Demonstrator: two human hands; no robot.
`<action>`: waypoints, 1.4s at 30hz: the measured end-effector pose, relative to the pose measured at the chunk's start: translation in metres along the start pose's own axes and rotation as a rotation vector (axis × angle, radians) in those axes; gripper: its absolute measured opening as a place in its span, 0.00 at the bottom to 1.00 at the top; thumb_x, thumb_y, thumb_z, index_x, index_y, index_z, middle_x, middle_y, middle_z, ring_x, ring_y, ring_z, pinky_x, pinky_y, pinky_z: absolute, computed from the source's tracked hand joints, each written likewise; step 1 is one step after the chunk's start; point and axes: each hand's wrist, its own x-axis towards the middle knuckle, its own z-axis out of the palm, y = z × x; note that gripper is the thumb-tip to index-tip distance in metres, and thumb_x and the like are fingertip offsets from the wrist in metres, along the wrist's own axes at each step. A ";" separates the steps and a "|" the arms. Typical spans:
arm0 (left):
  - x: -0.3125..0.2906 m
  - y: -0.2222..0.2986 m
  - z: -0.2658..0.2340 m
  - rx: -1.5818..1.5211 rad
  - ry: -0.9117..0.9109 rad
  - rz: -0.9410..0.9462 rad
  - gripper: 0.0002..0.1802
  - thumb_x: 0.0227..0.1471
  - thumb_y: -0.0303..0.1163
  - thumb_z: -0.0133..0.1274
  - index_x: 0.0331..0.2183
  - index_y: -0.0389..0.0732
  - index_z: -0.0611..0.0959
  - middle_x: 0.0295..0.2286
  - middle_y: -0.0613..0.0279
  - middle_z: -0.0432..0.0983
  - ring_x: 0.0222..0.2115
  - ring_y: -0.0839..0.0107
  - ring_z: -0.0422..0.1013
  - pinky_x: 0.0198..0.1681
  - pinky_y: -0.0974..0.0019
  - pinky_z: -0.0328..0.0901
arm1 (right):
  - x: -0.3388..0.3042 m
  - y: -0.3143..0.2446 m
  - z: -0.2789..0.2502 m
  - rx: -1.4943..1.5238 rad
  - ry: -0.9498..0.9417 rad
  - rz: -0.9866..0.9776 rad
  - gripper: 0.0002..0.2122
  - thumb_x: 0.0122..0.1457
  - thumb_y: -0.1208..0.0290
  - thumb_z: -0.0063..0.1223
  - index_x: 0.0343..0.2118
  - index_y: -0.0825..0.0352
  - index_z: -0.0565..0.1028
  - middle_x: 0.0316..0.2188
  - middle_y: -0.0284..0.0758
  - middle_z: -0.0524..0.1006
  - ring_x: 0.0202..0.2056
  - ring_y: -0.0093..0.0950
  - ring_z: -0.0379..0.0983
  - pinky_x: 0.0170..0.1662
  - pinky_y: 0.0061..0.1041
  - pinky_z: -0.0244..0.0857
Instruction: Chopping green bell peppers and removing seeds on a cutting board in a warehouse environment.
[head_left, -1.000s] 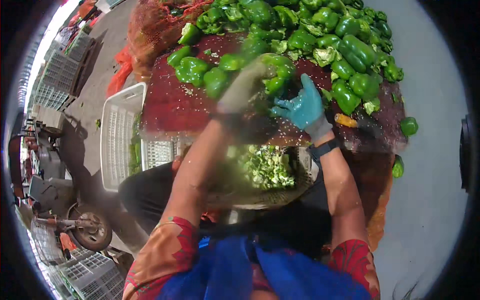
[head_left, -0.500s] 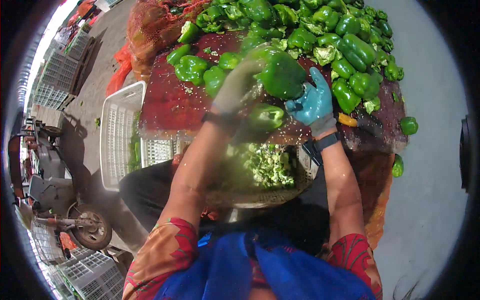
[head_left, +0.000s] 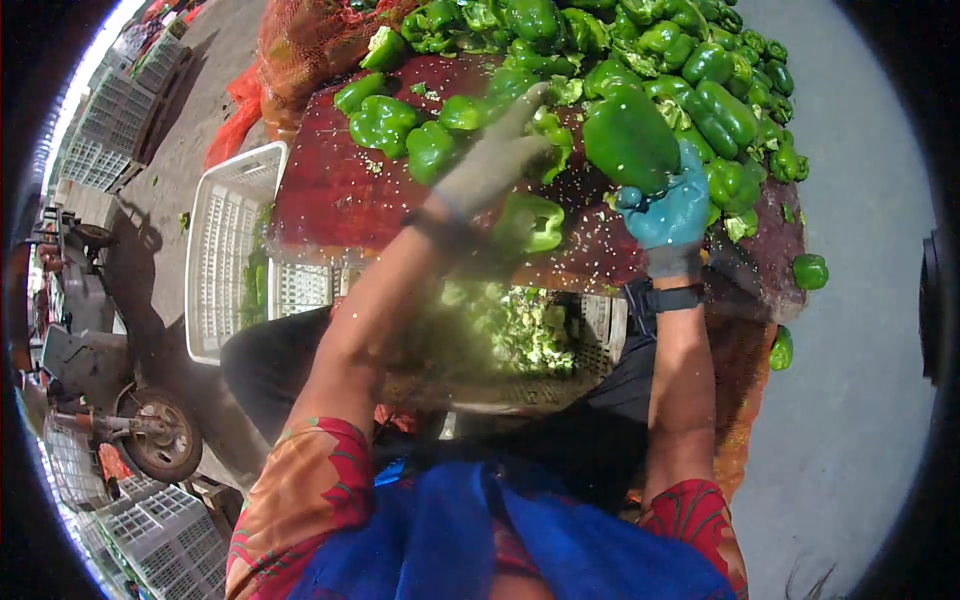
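My right hand [head_left: 672, 205], in a blue coated glove and with a dark wristband, is closed on a large green bell pepper [head_left: 630, 140] held above the dark red tabletop [head_left: 335, 205]. To its left, my left hand [head_left: 495, 165] wears a pale grey glove, slightly blurred, with thumb and forefinger apart. A cut pepper piece [head_left: 555, 145] is just beyond its thumb; whether they touch is unclear. Below that hand lies a hollowed pepper [head_left: 532, 222], its cut side showing. Several green peppers, including one [head_left: 430, 150], rest on the left of the tabletop.
A large heap of green peppers [head_left: 725, 110] fills the far right. Below the table edge, a basket [head_left: 602, 325] holds pale green trimmings [head_left: 535, 335]. A white crate [head_left: 225, 260] stands left, near an orange mesh sack [head_left: 310, 60]. A wheeled vehicle [head_left: 160, 430] is further left.
My right hand has moved right with the large pepper, which has come away from my left hand. An orange-yellow handle beside my right hand is now covered.
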 end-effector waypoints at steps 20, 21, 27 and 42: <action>0.034 0.017 0.052 -1.338 -0.175 0.005 0.24 0.56 0.20 0.48 0.54 0.37 0.65 0.50 0.54 0.69 0.49 0.63 0.68 0.48 0.61 0.68 | 0.008 0.003 0.028 -1.922 -0.222 -1.503 0.13 0.63 0.68 0.50 0.43 0.72 0.76 0.38 0.38 0.79 0.38 0.23 0.75 0.42 0.27 0.69; 0.034 0.006 0.040 -1.333 -0.178 0.021 0.24 0.56 0.20 0.48 0.54 0.37 0.65 0.50 0.54 0.69 0.49 0.63 0.68 0.48 0.61 0.68 | 0.011 0.004 0.031 -1.665 -0.186 -1.333 0.12 0.62 0.68 0.51 0.43 0.71 0.76 0.38 0.38 0.79 0.38 0.24 0.75 0.43 0.27 0.69; 0.012 0.026 0.033 -0.121 -0.050 0.472 0.37 0.45 0.11 0.52 0.57 0.37 0.62 0.54 0.50 0.64 0.54 0.64 0.66 0.59 0.60 0.61 | 0.040 0.013 0.010 -1.768 -0.290 -1.172 0.14 0.61 0.70 0.53 0.47 0.71 0.75 0.39 0.38 0.79 0.39 0.24 0.74 0.41 0.21 0.68; -0.042 0.084 -0.044 0.903 0.022 0.504 0.53 0.39 0.41 0.67 0.63 0.48 0.57 0.61 0.48 0.54 0.59 0.51 0.59 0.57 0.55 0.62 | 0.015 0.021 0.038 -0.409 -0.383 0.049 0.17 0.66 0.58 0.42 0.50 0.63 0.71 0.40 0.36 0.80 0.34 0.32 0.80 0.23 0.29 0.76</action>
